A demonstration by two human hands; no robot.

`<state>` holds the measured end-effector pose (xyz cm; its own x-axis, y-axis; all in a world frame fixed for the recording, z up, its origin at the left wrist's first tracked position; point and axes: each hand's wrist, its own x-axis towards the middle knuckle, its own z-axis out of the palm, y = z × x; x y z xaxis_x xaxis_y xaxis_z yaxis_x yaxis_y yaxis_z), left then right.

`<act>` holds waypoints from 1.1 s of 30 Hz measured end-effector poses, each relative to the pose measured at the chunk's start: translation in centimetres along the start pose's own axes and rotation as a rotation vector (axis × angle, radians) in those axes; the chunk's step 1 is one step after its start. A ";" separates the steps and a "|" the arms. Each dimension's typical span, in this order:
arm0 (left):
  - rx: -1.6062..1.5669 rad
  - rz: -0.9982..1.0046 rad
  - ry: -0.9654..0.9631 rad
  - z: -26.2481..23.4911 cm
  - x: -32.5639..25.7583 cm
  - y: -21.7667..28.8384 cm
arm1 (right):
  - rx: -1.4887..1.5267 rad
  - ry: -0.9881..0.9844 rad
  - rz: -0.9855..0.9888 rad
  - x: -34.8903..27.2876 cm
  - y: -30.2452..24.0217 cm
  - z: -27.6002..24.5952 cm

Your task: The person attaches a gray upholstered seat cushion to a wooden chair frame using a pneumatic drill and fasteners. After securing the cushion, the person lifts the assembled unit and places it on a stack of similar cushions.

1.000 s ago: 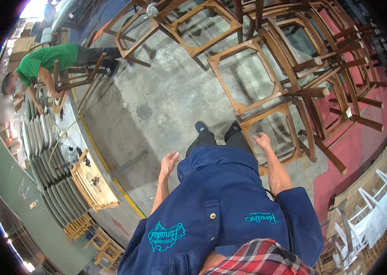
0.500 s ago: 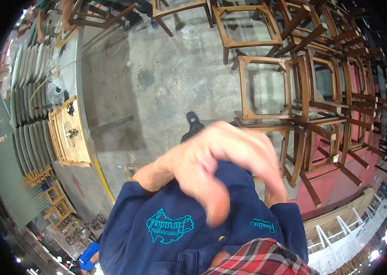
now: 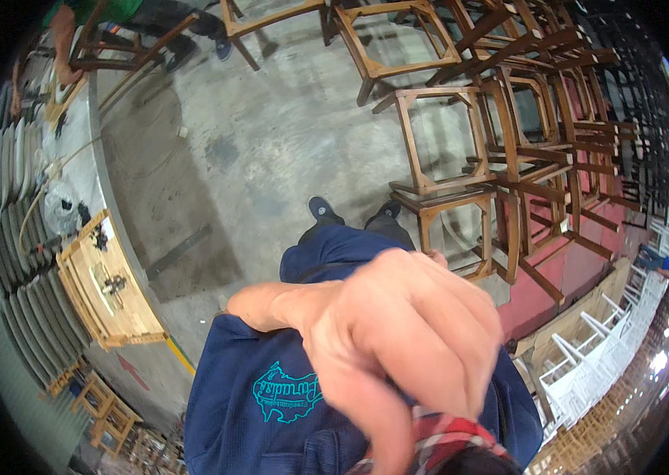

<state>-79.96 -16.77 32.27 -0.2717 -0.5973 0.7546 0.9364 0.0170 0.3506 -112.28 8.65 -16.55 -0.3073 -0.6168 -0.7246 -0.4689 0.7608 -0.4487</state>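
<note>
A bare hand point(image 3: 398, 340) looms close to the lens at 6 o'clock, blurred, fingers point(image 3: 370, 427) curled loosely downward, holding nothing; which hand it is cannot be told. Nearest, at 3 o'clock, stands a brown wooden chair frame with an open seat point(image 3: 449, 229). At 9 o'clock a pale wooden seat frame point(image 3: 109, 289) lies on a grey workbench point(image 3: 101, 206).

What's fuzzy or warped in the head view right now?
Head view: the left hand, raised close to the lens, is large and soft-focused; the stacked wooden chair frames stay sharp but bend toward the rim; bright glare washes the white frames at lower right.
</note>
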 end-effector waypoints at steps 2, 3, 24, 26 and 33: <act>0.141 -0.140 0.008 -3.0 -3.0 1.6 | 0.161 -0.043 0.090 -2.2 -1.8 2.1; 0.264 -0.329 0.164 -4.2 -4.9 2.5 | 0.078 -0.066 0.166 -3.6 -4.8 2.2; 0.853 -1.536 1.686 -14.1 -62.4 15.2 | -0.134 -0.033 -0.076 -0.6 -18.1 4.4; 0.843 -1.590 1.540 -13.9 -61.5 13.7 | -0.195 -0.031 -0.078 0.0 -18.1 4.6; 0.747 -1.328 1.468 -15.9 -54.3 8.7 | -0.222 -0.016 -0.075 3.0 -19.0 4.9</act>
<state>-53.53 3.06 -14.52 0.1421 -0.5516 -0.8219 0.0316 -0.8274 0.5607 -100.23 -6.65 -12.79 -0.2524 -0.6654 -0.7026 -0.6611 0.6488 -0.3769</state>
